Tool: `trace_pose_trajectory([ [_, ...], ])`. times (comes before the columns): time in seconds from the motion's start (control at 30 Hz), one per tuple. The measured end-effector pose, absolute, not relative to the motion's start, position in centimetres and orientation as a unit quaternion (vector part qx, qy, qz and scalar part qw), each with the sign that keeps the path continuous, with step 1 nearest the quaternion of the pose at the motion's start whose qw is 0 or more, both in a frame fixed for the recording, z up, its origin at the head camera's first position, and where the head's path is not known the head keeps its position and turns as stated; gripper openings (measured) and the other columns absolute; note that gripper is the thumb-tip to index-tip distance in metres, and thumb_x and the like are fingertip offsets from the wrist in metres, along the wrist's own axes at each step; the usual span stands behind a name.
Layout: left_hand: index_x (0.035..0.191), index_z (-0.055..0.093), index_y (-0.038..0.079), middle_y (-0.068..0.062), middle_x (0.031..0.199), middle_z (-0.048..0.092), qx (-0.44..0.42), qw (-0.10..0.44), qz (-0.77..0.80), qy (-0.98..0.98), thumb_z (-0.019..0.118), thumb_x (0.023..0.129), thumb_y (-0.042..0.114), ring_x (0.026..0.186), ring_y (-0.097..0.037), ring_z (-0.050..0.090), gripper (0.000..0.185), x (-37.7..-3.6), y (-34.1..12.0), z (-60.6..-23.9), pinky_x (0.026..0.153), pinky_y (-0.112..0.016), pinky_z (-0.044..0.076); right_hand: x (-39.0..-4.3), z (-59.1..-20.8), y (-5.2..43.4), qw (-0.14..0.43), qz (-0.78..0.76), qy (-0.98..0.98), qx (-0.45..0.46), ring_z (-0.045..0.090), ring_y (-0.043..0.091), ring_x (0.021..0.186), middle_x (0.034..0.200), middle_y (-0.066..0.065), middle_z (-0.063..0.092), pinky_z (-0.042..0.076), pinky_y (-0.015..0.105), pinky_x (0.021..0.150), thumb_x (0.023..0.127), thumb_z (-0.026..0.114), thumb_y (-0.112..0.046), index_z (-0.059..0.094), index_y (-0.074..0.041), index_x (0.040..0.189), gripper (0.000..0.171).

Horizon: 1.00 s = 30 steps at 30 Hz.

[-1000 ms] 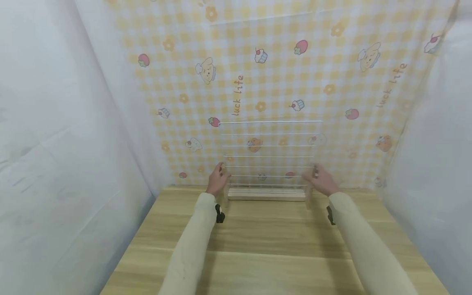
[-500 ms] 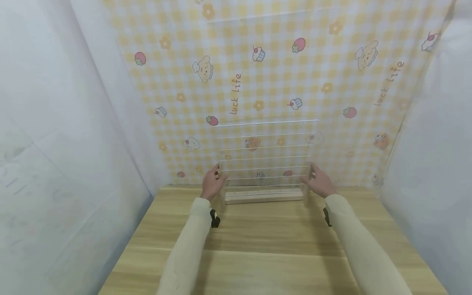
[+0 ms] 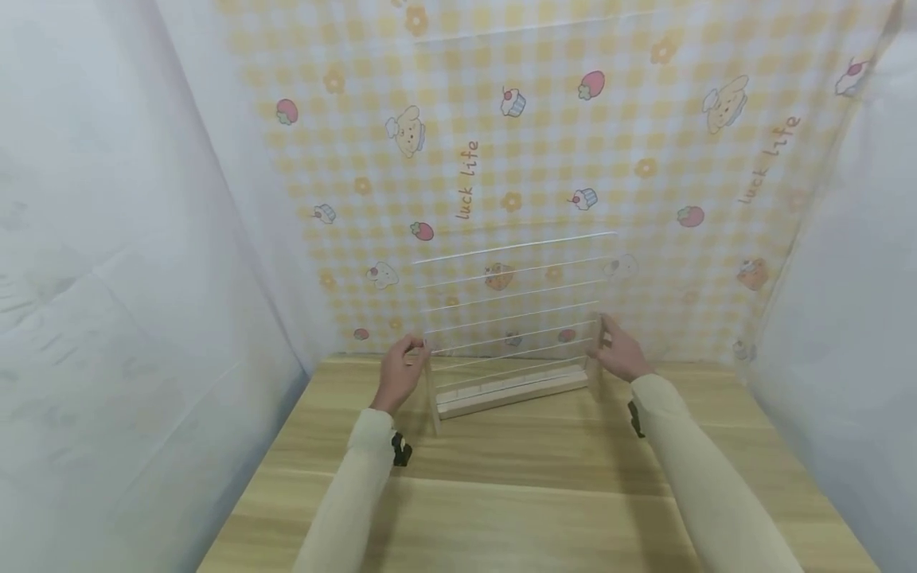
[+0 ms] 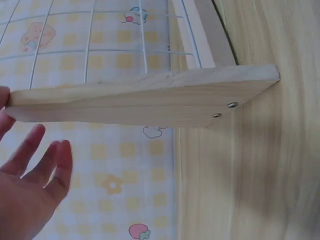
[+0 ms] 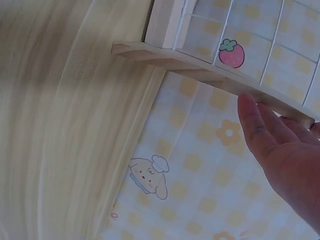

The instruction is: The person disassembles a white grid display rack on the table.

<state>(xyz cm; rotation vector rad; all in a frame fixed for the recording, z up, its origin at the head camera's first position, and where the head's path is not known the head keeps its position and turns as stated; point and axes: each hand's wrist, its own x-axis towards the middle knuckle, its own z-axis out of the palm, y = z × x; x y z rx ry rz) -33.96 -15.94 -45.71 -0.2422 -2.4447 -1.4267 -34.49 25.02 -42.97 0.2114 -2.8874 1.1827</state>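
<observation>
A wooden rack with a white wire grid [image 3: 512, 391] stands upright on the wooden tabletop, set askew, its left end closer to me. My left hand [image 3: 397, 374] pinches the upper end of its left side board [image 4: 125, 102]; the other fingers curl loosely beside the board in the left wrist view. At the far side, my right hand [image 3: 622, 350] holds the top of the right side board [image 5: 210, 75], fingertips against its outer face. That thumb is mostly cut off in the right wrist view. Two screw heads [image 4: 232, 105] show low on the left board.
Behind the rack hangs a yellow checked cloth [image 3: 544, 159] with cartoon prints. White sheets [image 3: 107, 278] close off both sides. The tabletop [image 3: 530, 525] has pale wood grain and runs back to the cloth.
The rack's left end has swung toward me with my left hand, turning the rack from parallel with the back cloth to a slant. My right hand stays nearly in place on its end.
</observation>
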Motion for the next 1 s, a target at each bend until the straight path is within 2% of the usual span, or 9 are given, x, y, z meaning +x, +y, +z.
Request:
trace_pose_trajectory([
  [0.1, 0.099, 0.058, 0.015, -0.006, 0.127, 0.058, -0.089, 0.126, -0.541, -0.827, 0.056, 0.092, 0.035, 0.125, -0.029, 0.051, 0.022, -32.7, -16.5, -46.2, 0.096, -0.045, 0.048, -34.7, -43.1, 24.4, 0.019, 0.381, -0.92, 0.089, 0.037, 0.049, 0.128, 0.151, 0.022, 0.023, 0.036, 0.062, 0.098, 0.086, 0.054, -0.018, 0.011, -0.015, 0.148, 0.076],
  [0.27, 0.102, 0.057, 0.015, -0.007, 0.117, 0.064, -0.086, 0.142, -0.562, -0.81, 0.057, 0.092, 0.032, 0.109, -0.026, 0.061, 0.02, -30.2, -17.2, -47.1, 0.093, -0.044, 0.05, -35.2, -43.4, 23.2, 0.01, 0.365, -0.925, 0.107, 0.032, 0.05, 0.13, 0.151, 0.026, 0.019, 0.029, 0.064, 0.103, 0.082, 0.056, -0.016, 0.004, -0.012, 0.149, 0.085],
  [0.43, 0.104, 0.057, 0.011, -0.005, 0.11, 0.066, -0.091, 0.163, -0.561, -0.807, 0.06, 0.089, 0.033, 0.1, -0.02, 0.064, 0.026, -28.3, -17.1, -47.7, 0.088, -0.036, 0.054, -35.3, -43.5, 22.6, 0.002, 0.339, -0.936, 0.098, 0.033, 0.049, 0.13, 0.15, 0.026, 0.02, 0.03, 0.062, 0.103, 0.085, 0.053, -0.022, -0.005, -0.014, 0.149, 0.087],
  [0.6, 0.096, 0.057, 0.014, -0.008, 0.104, 0.067, -0.09, 0.176, -0.561, -0.804, 0.065, 0.086, 0.032, 0.092, -0.016, 0.064, 0.022, -26.8, -17.2, -47.6, 0.085, -0.031, 0.055, -35.4, -43.4, 21.6, -0.006, 0.362, -0.926, 0.107, 0.032, 0.049, 0.13, 0.152, 0.026, 0.015, 0.031, 0.062, 0.103, 0.086, 0.054, -0.027, -0.007, -0.011, 0.148, 0.088],
  [0.8, 0.09, 0.055, 0.014, -0.01, 0.109, 0.064, -0.072, 0.142, -0.578, -0.801, 0.07, 0.079, 0.039, 0.095, -0.018, 0.063, 0.031, -25.0, -17.1, -47.5, 0.088, -0.031, 0.053, -35.1, -42.7, 20.2, -0.019, 0.367, -0.925, 0.095, 0.022, 0.05, 0.134, 0.151, 0.029, 0.008, 0.024, 0.059, 0.109, 0.087, 0.058, -0.04, -0.006, -0.001, 0.147, 0.095],
  [0.93, 0.087, 0.054, 0.016, -0.006, 0.113, 0.063, -0.057, 0.131, -0.582, -0.8, 0.071, 0.077, 0.042, 0.1, -0.018, 0.062, 0.033, -23.9, -16.8, -47.6, 0.09, -0.032, 0.053, -34.2, -41.9, 18.5, 0.013, 0.404, -0.909, 0.096, 0.034, 0.05, 0.129, 0.149, 0.029, 0.018, 0.034, 0.059, 0.103, 0.085, 0.061, -0.048, 0.003, -0.003, 0.147, 0.096],
  [1.0, 0.087, 0.054, 0.018, -0.004, 0.108, 0.063, -0.053, 0.136, -0.582, -0.8, 0.071, 0.077, 0.04, 0.099, -0.017, 0.062, 0.03, -23.5, -16.7, -47.5, 0.09, -0.033, 0.052, -33.7, -41.5, 17.4, 0.041, 0.437, -0.893, 0.104, 0.039, 0.048, 0.126, 0.149, 0.026, 0.022, 0.039, 0.058, 0.1, 0.082, 0.064, -0.05, 0.006, -0.007, 0.148, 0.098],
])
